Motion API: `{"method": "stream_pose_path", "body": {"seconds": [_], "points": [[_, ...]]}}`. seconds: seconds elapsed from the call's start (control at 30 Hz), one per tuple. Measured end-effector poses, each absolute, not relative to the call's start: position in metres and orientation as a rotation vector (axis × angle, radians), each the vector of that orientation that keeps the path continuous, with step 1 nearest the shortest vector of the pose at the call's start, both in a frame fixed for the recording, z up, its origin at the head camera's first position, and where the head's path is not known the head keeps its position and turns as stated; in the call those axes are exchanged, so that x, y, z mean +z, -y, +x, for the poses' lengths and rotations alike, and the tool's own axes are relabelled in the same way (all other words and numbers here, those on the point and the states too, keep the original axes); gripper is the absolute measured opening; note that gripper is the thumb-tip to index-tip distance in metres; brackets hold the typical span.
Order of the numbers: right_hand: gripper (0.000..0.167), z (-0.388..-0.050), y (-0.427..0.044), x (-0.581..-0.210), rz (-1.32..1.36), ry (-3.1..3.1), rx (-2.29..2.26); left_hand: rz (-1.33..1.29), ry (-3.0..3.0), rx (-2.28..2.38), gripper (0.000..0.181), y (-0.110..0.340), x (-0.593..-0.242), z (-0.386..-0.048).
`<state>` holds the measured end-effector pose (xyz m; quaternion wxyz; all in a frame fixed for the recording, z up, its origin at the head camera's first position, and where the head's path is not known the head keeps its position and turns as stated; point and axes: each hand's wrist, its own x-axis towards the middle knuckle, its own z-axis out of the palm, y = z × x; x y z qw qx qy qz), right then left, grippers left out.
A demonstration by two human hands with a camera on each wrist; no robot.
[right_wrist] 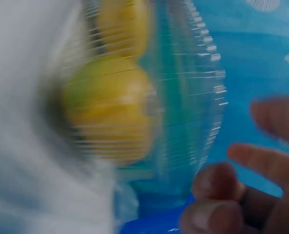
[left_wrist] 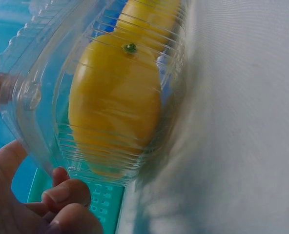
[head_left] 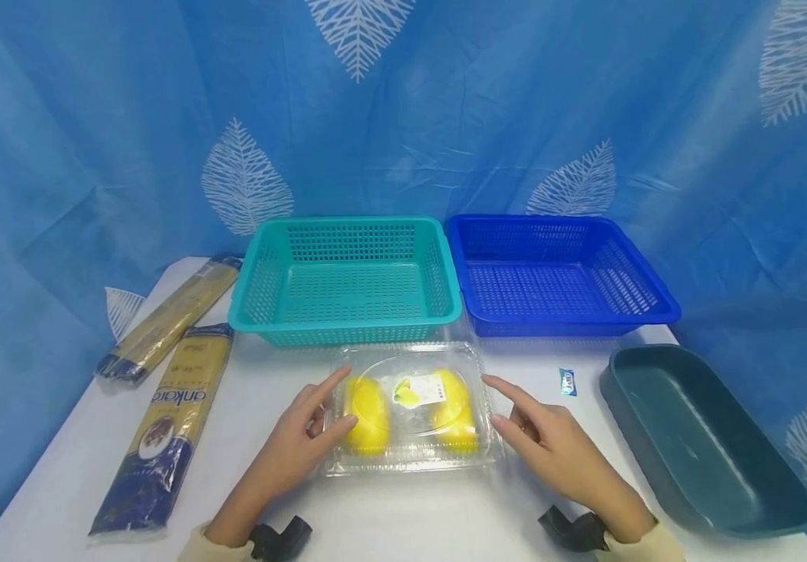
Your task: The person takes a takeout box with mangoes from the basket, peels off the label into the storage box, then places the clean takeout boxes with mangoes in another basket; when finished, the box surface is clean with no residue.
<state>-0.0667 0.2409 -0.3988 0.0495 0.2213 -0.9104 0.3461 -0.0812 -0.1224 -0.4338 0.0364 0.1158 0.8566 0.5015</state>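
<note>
A clear plastic clamshell box (head_left: 403, 460) lies closed on the white table, its lid bearing a label with a lemon picture. Inside are yellow fruits that look like lemons (head_left: 367, 417), one at each end. My left hand (head_left: 298, 437) is at the box's left side, index finger and thumb extended over its edge; in the left wrist view the fingers (left_wrist: 66, 192) touch or nearly touch the rim. At the right side is my right hand (head_left: 547, 441), index finger and thumb pointing at the edge. The blurred right wrist view shows its fingers (right_wrist: 257, 158) apart from the box.
Behind the box stand a teal basket (head_left: 347, 320) and a blue basket (head_left: 572, 318). A dark green tub (head_left: 698, 437) is at the right, with a small wrapped packet (head_left: 568, 382) beside it. Two pasta packets (head_left: 165, 437) lie at the left.
</note>
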Motion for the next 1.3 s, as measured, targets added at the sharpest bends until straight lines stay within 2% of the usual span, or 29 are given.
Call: {"method": "stream_pose_path", "body": {"seconds": [0.17,0.3,0.47,0.7,1.3], "points": [[0.042,-0.078,-0.231,-0.382,0.657,2.678,1.089,0.344,-2.622,1.537,0.068,0.123,-0.434,-0.082],[0.038,-0.089,-0.213,-0.374,0.742,2.666,1.181,0.316,-2.600,1.551,0.069,0.123,-0.437,-0.079],[0.029,-0.103,-0.194,-0.377,0.842,2.689,1.191,0.300,-2.579,1.578,0.069,0.121,-0.440,-0.077],[0.022,-0.114,-0.188,-0.386,0.792,2.800,1.120,0.278,-2.547,1.575,0.068,0.118,-0.441,-0.076],[0.027,-0.121,-0.176,-0.378,0.707,2.963,0.877,0.296,-2.589,1.551,0.067,0.120,-0.436,-0.081]]}}
